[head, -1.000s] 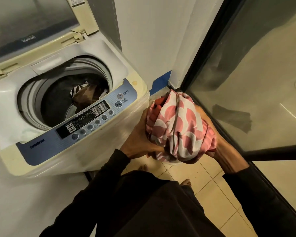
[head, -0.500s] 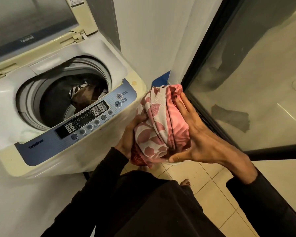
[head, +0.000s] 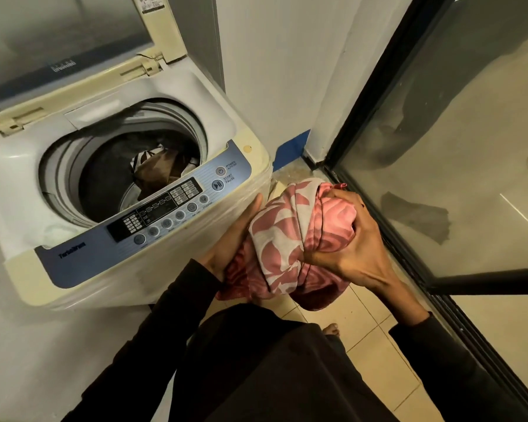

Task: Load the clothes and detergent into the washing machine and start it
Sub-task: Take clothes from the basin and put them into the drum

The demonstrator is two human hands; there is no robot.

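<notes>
Pink bundle [head: 299, 239] gripped by both hands, left hand [head: 235, 239], right hand [head: 345, 242]; loose folds could snag the washing machine [head: 165, 269] front edge.

Standing on a beige tile floor [head: 375, 339] beside a plain white wall [head: 275, 68]. Running along the right, a black-framed glass door [head: 457, 153], reflecting dimly. Sticking to the wall's base, blue tape [head: 291, 150]. Glowing warm and low, the light.
</notes>
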